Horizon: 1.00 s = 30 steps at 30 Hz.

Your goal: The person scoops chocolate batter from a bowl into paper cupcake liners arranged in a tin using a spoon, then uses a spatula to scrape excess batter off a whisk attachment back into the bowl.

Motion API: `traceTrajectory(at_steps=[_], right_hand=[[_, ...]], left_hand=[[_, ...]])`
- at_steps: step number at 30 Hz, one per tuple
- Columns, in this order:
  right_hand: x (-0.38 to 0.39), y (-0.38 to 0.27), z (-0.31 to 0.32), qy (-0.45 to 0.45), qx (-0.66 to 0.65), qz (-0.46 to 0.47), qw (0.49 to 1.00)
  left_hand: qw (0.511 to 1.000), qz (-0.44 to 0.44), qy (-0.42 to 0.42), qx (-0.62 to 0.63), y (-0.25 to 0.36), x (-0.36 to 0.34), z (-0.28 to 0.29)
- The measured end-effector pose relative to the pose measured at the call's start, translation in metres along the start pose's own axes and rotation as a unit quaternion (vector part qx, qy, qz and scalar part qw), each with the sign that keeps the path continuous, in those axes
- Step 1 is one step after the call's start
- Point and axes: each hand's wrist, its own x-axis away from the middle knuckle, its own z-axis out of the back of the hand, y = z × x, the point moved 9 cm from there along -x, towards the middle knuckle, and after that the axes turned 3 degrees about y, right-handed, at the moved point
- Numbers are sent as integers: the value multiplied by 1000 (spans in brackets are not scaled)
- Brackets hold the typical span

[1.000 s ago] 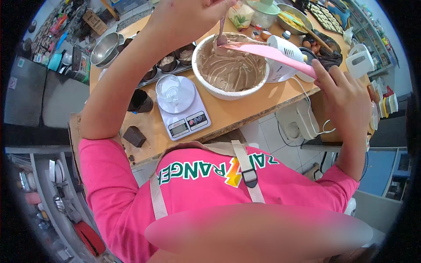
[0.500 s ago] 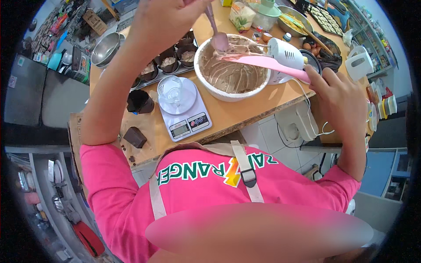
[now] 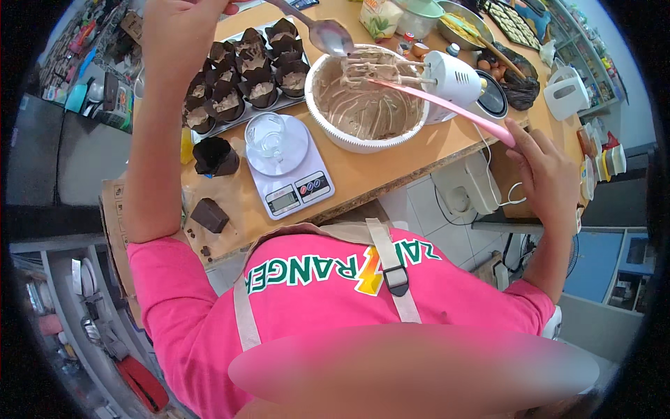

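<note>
My left hand [image 3: 183,31], partly cut off at the upper edge, is closed on a metal spoon [image 3: 331,38]. The spoon's batter-smeared bowl hangs over the left rim of a white mixing bowl [image 3: 373,144], and its handle runs out of view. In my right hand [image 3: 548,167] is a pink spatula [image 3: 467,115], its tip down among the mixer's beaters. Brown batter coats the inside of the bowl. A white hand mixer [image 3: 455,75] lies across the bowl's right side. Left of the bowl, dark paper muffin cups [image 3: 227,101] with batter stand in a tray [image 3: 279,103].
A kitchen scale [image 3: 301,173] carries a clear glass cup [image 3: 265,136]. Nearby are an empty-looking dark paper cup [image 3: 216,156] and a dark brown block [image 3: 209,216]. Farther right sit a pan of yellow food [image 3: 460,24], eggs [image 3: 495,68] and a white cable [image 3: 486,157].
My left hand has moved left with the spoon, from above the batter to the bowl's left rim. My right hand has shifted slightly down, lowering the spatula's handle.
</note>
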Motion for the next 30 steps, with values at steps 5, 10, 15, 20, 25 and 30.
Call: traceTrajectory(at_steps=[5,10,15,20,25,30], right_hand=[[20,14,-18,-12,-107,-57,993],[36,6,-31,-1,9,-32,999],[43,0,-21,3,78,-7,997],[45,2,-6,-26,124,-7,992],[50,4,5,-43,146,-14,988],[53,7,17,-44,151,-21,987]], left_hand=[[977,94,19,190,-69,-7,15],[942,184,0,280,-127,0,12],[874,280,-36,397,-139,17,-13],[818,325,-121,460,-129,35,-39],[771,382,-117,495,-133,56,-58],[732,437,-111,511,-111,86,-83]])
